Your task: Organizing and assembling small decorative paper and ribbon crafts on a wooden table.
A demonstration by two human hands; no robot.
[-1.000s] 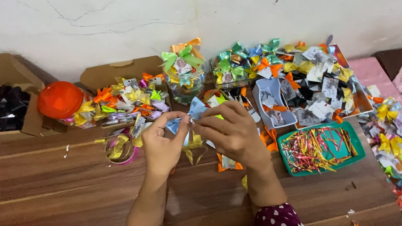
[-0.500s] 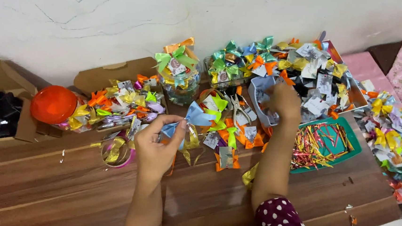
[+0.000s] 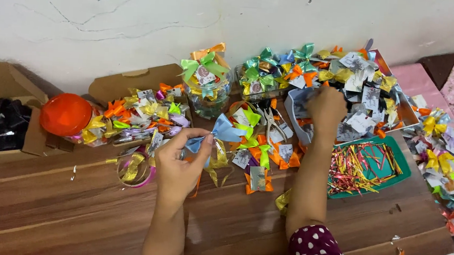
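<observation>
Blue bow | pinched in my left hand, mid-table (near gold ribbon) | my right hand reaches far into tag box, grip I cannot tell | green tray right

On the table the lid lies far left, the jar behind the left hand, the tray right of the right hand.

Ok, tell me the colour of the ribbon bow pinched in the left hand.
Light blue ribbon bow, head view.
</observation>
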